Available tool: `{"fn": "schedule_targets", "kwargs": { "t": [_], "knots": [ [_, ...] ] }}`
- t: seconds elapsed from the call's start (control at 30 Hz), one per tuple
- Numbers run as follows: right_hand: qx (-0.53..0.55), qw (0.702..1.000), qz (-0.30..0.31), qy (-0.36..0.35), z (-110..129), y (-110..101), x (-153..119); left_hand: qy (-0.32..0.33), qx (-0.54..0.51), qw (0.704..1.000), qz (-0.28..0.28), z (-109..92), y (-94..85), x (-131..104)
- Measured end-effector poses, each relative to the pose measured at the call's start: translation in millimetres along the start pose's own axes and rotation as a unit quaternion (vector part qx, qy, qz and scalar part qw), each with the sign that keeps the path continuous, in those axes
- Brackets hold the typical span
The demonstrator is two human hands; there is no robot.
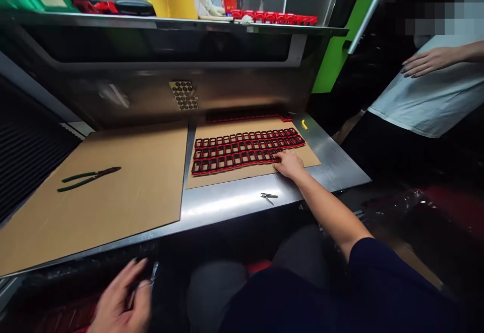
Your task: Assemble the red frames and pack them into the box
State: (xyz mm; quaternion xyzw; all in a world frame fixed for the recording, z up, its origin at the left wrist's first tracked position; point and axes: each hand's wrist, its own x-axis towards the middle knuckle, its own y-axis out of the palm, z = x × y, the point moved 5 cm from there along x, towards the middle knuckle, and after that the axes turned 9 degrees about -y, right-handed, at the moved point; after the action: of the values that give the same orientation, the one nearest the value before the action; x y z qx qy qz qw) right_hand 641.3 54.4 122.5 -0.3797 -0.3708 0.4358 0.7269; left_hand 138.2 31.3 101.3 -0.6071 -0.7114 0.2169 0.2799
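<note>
On the right-hand cardboard sheet (234, 180) lie three rows of small rectangular black-and-red frames (242, 146). My right hand (290, 164) is at the right end of the nearest row, with thumb and fingers closed around a frame there; the fingertips partly cover it. Below the table edge at lower left, my left hand (124, 297) hangs over a dark plastic-lined container with red parts (64, 318). That hand is blurred, its thumb and fingers are apart, and I see nothing held in it.
Green-handled pliers (88, 177) lie on the left cardboard (151, 197). Nail clippers (269, 196) rest on the metal table (223, 204). A yellow-handled tool (304, 126) lies at the back right. More red parts (274, 17) line the shelf above. A person (434, 86) stands at right.
</note>
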Motion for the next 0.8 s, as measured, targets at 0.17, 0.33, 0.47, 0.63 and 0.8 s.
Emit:
{"fn": "schedule_targets", "kwargs": {
  "t": [0.17, 0.33, 0.47, 0.63, 0.8],
  "knots": [
    [-0.051, 0.999, -0.011, -0.007, 28.1, -19.6, -48.6, -0.104, -0.284, 0.907, 0.292, -41.6, 107.6, -33.7],
    [-0.053, 0.964, 0.057, -0.256, 124.7, 22.3, -161.4, -0.307, -0.486, 0.72, 0.389, -89.5, 179.6, -75.2],
    [0.014, 0.938, 0.0, -0.347, 144.1, 41.4, -210.7, -0.399, -0.495, 0.684, 0.357, -92.2, 191.9, -74.7],
    [0.308, 0.918, 0.037, -0.249, 108.8, 25.7, -209.4, -0.407, -0.514, 0.574, 0.49, -89.2, 178.6, -91.6],
    [0.491, 0.846, 0.16, -0.13, 114.7, 46.6, -201.6, -0.4, -0.486, 0.528, 0.57, -87.2, 177.1, -113.0]
  ]
}}
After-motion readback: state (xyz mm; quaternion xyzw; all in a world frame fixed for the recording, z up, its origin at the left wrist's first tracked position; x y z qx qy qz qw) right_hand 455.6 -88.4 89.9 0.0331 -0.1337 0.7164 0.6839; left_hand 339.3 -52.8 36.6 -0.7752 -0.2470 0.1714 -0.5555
